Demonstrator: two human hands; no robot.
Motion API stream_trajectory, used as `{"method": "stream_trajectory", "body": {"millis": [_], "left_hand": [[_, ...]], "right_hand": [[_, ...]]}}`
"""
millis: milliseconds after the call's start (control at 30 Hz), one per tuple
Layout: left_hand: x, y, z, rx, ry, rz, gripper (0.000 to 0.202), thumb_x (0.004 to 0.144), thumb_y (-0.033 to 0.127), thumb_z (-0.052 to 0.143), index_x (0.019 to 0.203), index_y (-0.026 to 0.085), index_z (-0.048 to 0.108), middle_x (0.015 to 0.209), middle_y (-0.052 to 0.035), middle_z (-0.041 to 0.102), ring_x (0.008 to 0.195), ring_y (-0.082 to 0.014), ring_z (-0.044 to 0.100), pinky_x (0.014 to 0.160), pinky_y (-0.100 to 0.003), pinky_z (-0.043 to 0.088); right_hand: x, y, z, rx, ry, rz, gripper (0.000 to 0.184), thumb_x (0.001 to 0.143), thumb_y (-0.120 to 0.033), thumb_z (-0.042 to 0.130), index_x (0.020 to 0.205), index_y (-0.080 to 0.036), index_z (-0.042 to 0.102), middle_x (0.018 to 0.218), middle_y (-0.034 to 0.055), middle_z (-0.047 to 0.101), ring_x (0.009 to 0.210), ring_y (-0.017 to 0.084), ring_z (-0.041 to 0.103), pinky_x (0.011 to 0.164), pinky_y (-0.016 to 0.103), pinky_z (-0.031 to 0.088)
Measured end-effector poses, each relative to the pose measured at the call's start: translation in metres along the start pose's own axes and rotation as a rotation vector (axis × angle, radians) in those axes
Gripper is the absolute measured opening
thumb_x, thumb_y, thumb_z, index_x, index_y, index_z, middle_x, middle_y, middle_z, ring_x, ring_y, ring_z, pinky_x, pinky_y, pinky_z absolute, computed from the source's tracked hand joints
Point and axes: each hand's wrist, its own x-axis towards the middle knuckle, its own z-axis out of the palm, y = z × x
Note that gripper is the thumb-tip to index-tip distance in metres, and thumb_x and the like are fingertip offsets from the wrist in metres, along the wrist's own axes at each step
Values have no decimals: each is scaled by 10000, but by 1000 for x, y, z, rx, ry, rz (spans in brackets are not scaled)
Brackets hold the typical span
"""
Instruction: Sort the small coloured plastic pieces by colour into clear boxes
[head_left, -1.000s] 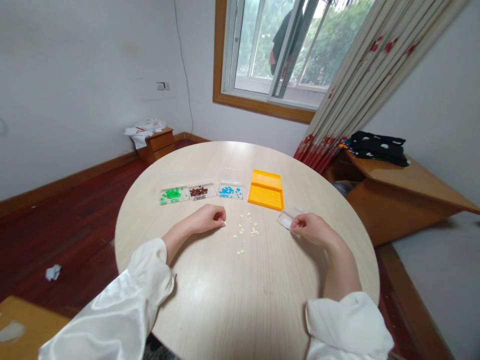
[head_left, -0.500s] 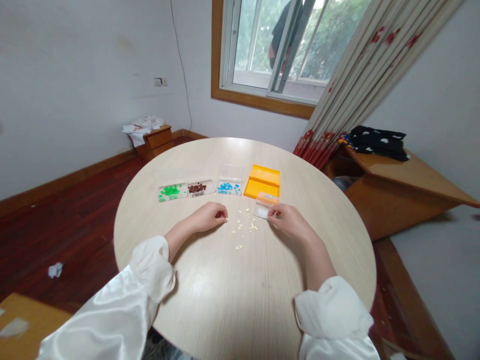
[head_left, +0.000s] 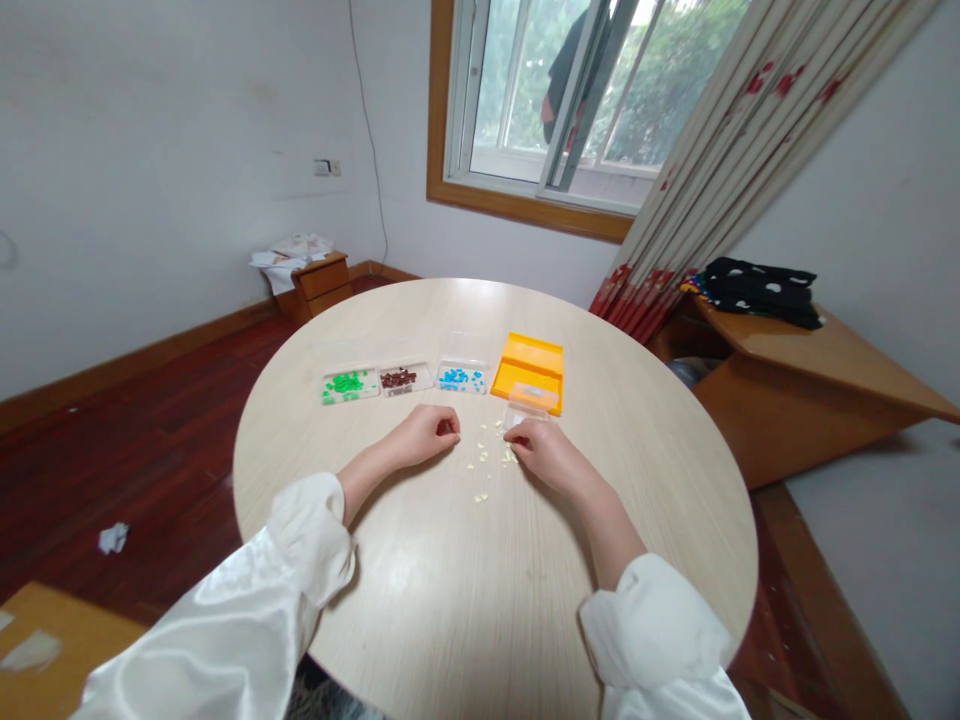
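Small pale yellow pieces (head_left: 482, 457) lie scattered on the round table between my two hands. To their left, my left hand (head_left: 426, 436) is closed in a pinch, with a tiny pale piece just showing at the fingertips. On the right, my right hand (head_left: 541, 450) has its thumb and finger pressed together at the edge of the scattered pieces; whatever is between them is hidden. Just behind that hand stands a small clear plastic box (head_left: 525, 405) with its lid raised, partly covered by the hand.
Along the back stand open clear boxes of green pieces (head_left: 349, 384), dark brown pieces (head_left: 398, 379) and blue pieces (head_left: 461, 379). An open orange case (head_left: 527, 370) sits beside them, touching or nearly touching the small clear box. The table (head_left: 450, 580) has a rounded edge.
My right hand has moved left, from the side of the small clear box to the pale yellow pieces. My left hand stays in its pinch at nearly the same spot.
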Motion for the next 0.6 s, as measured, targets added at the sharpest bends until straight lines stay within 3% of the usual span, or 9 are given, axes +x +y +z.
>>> {"method": "stream_trajectory", "body": {"millis": [167,300,433,600], "left_hand": [[0,1,1,-15,22,9,80,715,134,552,729,131,631,636,-7,595,577,-112,493,553,-220,372],[1,0,2,36,87,60,173,769,131,516,859,124,663,801,-54,654,658,-125,537,628,-240,416],[3,-2,1,66,95,57,159,799,153,523,831,121,675,827,-73,659,735,-148,566,698,-265,431],[4,0,0,78,93,19,145,803,197,535,743,123,644,751,-53,634,681,-144,535,657,-259,403]], "right_hand": [[1,-1,0,-21,-34,10,218,747,-37,511,782,-132,704,821,91,714,781,176,631,723,248,438],[-1,-2,-3,5,-14,3,176,768,-78,529,748,-145,690,778,74,707,743,163,622,690,243,435],[-2,1,-8,73,196,7,146,781,-133,535,755,-158,677,789,67,702,737,167,619,700,269,454],[1,18,-11,35,540,63,189,792,-172,497,826,-148,681,834,101,707,717,188,623,706,320,481]]}}
